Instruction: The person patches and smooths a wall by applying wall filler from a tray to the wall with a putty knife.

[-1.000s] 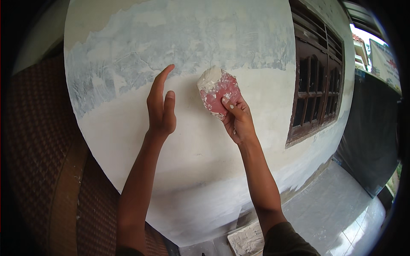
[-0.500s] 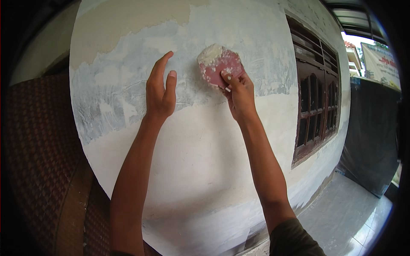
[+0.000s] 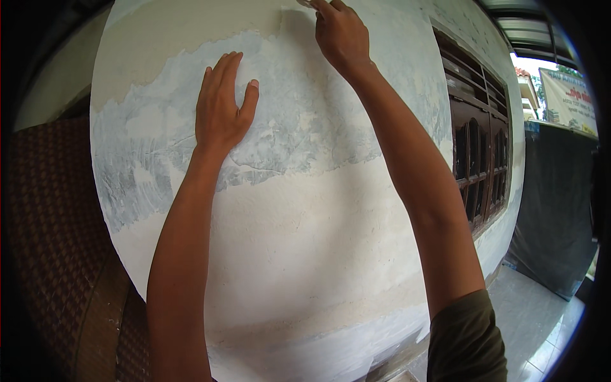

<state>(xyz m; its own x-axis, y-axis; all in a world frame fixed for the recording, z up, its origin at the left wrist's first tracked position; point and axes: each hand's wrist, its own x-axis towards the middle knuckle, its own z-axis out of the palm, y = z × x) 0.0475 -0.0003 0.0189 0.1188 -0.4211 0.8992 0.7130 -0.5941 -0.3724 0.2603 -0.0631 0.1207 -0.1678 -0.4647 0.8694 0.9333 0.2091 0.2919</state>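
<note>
High at the top edge, my right hand [image 3: 344,35] is closed on a flat putty scraper [image 3: 306,3], of which only a thin edge shows; the rest is cut off by the frame. Half a second earlier its reddish face showed, smeared with pale putty. Before me stands a wall [image 3: 273,248], beige along the top, patchy grey and white in the middle, off-white lower down. My left hand [image 3: 219,105] is raised over the grey patch, fingers stretched upward and thumb apart, holding nothing. Whether it touches the wall I cannot tell.
On the right is a brown wooden window [image 3: 477,140] with panes and slats. Beyond it hang a dark sheet [image 3: 554,204] and a printed banner [image 3: 566,99], above a tiled floor [image 3: 509,331]. A brown woven panel [image 3: 51,242] stands at the left.
My right hand has moved up the wall with the scraper, turning so its back shows. My left hand has shifted slightly up and left, still open.
</note>
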